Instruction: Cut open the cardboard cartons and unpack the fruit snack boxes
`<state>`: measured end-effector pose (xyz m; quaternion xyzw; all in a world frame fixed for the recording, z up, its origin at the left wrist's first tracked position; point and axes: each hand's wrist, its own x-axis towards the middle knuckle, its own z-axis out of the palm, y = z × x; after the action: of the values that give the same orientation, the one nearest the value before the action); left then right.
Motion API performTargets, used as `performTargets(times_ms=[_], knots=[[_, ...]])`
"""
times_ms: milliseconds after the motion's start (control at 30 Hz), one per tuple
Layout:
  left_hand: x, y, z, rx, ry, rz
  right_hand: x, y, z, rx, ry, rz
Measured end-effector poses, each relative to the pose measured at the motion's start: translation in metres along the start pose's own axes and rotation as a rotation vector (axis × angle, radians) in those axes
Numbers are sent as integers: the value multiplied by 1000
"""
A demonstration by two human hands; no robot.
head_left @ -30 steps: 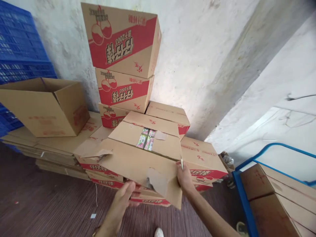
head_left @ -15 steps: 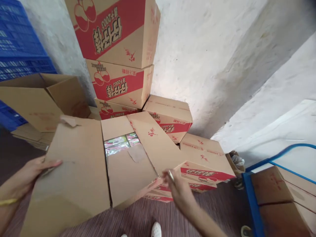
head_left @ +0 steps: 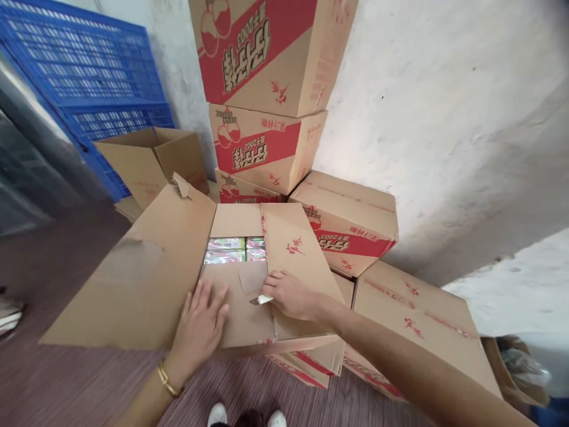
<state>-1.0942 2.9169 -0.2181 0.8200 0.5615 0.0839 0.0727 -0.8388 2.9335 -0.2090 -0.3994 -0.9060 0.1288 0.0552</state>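
Beyond the right hand [head_left: 291,293] rises a stack of red-printed cartons [head_left: 264,145]; a blue crate [head_left: 89,74] and open box [head_left: 149,160] stand beyond the left hand [head_left: 200,323].

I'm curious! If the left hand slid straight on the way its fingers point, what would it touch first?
The left hand lies flat on the box's near flap. Sliding on, it would probably leave that flap and meet the packets in the gap, though depth is hard to judge.
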Motion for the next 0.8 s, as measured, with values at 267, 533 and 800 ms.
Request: performTargets(times_ms=[267, 533, 800], knots=[[42, 20, 10, 98, -83, -144, 54, 70, -14, 3, 37, 98], [62, 48, 24, 69, -140, -158, 87, 84, -19, -208, -110, -45], [60, 56, 43, 128, -9, -224, 90, 93, -8, -112, -112, -158]])
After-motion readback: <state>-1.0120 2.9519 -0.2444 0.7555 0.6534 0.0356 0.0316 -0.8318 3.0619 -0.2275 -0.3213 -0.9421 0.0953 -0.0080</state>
